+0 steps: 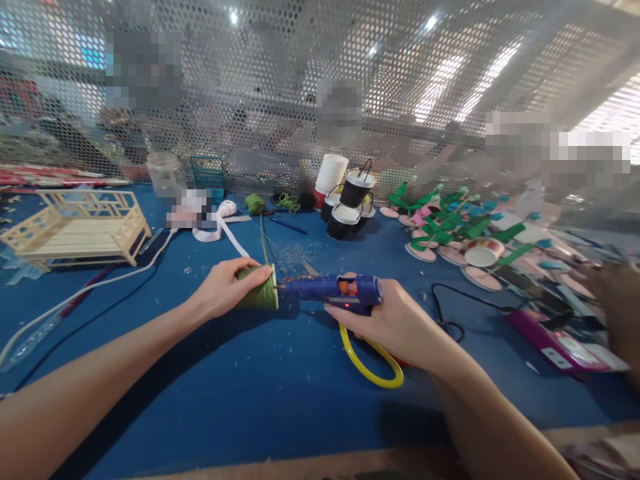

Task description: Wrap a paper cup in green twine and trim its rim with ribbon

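My left hand (227, 287) is closed around a paper cup (257, 291) wrapped in green yarn, which lies on its side with its pale rim toward the right. A strand of the yarn (263, 237) runs from the cup back to a green ball (255, 204). In my right hand (385, 317) is a blue glue gun (325, 291) with a small red light. Its nozzle points left and meets or nearly meets the cup's rim. Below it, scissors with a yellow handle (373, 360) lie partly hidden by the gun and my hand.
A wooden stick model (80, 233) stands at the left. White ribbon (227, 227), stacked white cups (332, 175) and small black buckets (345, 217) are at the back. Green-leaved craft pieces (450, 227), a purple power strip (555, 340) and another person's arm (613, 313) are at the right.
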Tool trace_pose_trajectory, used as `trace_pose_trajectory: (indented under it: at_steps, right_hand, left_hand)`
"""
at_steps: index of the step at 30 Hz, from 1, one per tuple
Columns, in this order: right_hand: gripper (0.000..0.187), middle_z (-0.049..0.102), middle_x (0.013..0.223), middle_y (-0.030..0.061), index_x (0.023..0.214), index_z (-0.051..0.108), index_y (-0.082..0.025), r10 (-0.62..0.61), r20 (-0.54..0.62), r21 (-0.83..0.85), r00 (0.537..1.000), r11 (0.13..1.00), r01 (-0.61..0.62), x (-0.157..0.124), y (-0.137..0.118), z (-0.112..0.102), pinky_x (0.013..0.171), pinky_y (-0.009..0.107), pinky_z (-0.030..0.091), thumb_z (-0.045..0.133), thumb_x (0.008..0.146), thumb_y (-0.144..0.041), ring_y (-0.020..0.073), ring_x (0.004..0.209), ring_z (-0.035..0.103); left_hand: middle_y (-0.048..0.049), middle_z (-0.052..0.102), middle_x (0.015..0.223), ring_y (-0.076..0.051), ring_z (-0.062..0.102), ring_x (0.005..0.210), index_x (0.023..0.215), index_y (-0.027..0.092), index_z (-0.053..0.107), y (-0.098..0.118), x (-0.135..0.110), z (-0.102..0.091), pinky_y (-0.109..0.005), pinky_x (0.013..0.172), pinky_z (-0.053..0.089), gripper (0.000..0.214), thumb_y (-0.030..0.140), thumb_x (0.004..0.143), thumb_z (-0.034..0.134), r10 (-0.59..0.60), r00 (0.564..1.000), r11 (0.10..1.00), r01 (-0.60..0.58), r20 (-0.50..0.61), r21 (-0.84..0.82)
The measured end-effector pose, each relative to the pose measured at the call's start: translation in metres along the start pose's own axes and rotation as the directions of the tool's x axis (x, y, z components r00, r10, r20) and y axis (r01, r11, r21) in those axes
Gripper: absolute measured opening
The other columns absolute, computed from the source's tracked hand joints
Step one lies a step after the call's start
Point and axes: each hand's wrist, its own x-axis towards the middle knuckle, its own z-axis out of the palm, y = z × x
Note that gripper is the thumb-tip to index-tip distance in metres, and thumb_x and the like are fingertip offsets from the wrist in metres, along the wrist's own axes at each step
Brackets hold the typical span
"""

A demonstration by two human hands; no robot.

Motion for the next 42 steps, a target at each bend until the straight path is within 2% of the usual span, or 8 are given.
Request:
trace_pose_trajectory:
  at_steps: [8, 13, 21, 28, 37, 42]
  right_hand:
    - [0.015, 0.047, 0.051, -0.0043, 0.065, 0.054, -0.018, 0.0, -0.012, -0.007, 1.0, 1.0, 0.0, 0.0016, 0.0002, -0.0004, 0.042, 0.02, 0.035, 0.058, 0.072, -0.03, 0.0092, 0.046, 0.04]
    - [0.021, 0.044, 0.049, -0.0047, 0.059, 0.048, -0.018, 0.019, -0.033, 0.0, 0.999, 1.0, -0.019, 0.0026, 0.0004, -0.0003, 0.04, 0.02, 0.033, 0.059, 0.071, -0.032, 0.0085, 0.045, 0.037]
    - [0.024, 0.04, 0.047, -0.0055, 0.056, 0.046, -0.018, 0.054, -0.029, 0.003, 0.998, 0.999, -0.054, 0.0028, -0.0022, 0.0, 0.038, 0.019, 0.031, 0.058, 0.071, -0.033, 0.0073, 0.044, 0.032]
    - [0.02, 0.044, 0.048, -0.0049, 0.058, 0.05, -0.017, 0.031, -0.018, -0.033, 0.999, 0.999, -0.032, 0.0009, -0.0019, -0.0024, 0.04, 0.019, 0.033, 0.058, 0.07, -0.03, 0.0077, 0.045, 0.036]
    - [0.027, 0.036, 0.044, -0.0063, 0.053, 0.043, -0.019, 0.084, -0.055, -0.005, 0.995, 0.996, -0.085, 0.0034, -0.0026, -0.0013, 0.035, 0.019, 0.027, 0.06, 0.069, -0.033, 0.0066, 0.042, 0.029]
    - [0.029, 0.038, 0.043, -0.0059, 0.052, 0.041, -0.019, 0.106, -0.068, -0.002, 0.992, 0.994, -0.106, 0.0036, -0.0023, -0.0009, 0.035, 0.019, 0.027, 0.06, 0.068, -0.034, 0.0067, 0.042, 0.03]
  left_hand:
    - [-0.0043, 0.064, 0.076, -0.019, 0.053, 0.068, 0.083, 0.016, 0.064, -0.003, -0.0012, 0.0016, -0.025, 0.056, 0.036, 0.048, 0.058, 0.077, 0.04, 0.03, 1.0, 0.999, -0.03, 0.0, 0.019]
    - [-0.0023, 0.063, 0.073, -0.017, 0.051, 0.066, 0.083, 0.017, 0.064, -0.0035, -0.0038, 0.0038, -0.024, 0.055, 0.034, 0.047, 0.056, 0.08, 0.038, 0.061, 0.998, 0.998, -0.061, -0.007, 0.013]
    - [-0.0019, 0.064, 0.078, -0.017, 0.053, 0.07, 0.086, 0.017, 0.064, -0.0036, -0.0044, 0.0047, -0.025, 0.059, 0.037, 0.045, 0.055, 0.08, 0.04, 0.093, 0.996, 0.995, -0.093, -0.015, 0.024]
    - [-0.0025, 0.066, 0.083, -0.018, 0.055, 0.072, 0.089, 0.018, 0.064, -0.0056, -0.0045, 0.0055, -0.024, 0.058, 0.039, 0.044, 0.055, 0.08, 0.041, 0.104, 0.994, 0.994, -0.103, -0.034, 0.031]
    - [-0.0047, 0.066, 0.089, -0.019, 0.059, 0.08, 0.089, 0.017, 0.063, -0.0032, -0.0068, 0.0069, -0.027, 0.066, 0.043, 0.038, 0.048, 0.082, 0.043, 0.245, 0.964, 0.967, -0.235, -0.102, 0.099]
    - [-0.0055, 0.066, 0.09, -0.018, 0.06, 0.081, 0.09, 0.017, 0.062, -0.0032, -0.0072, 0.0073, -0.027, 0.069, 0.044, 0.034, 0.044, 0.082, 0.044, 0.299, 0.946, 0.952, -0.285, -0.129, 0.115]
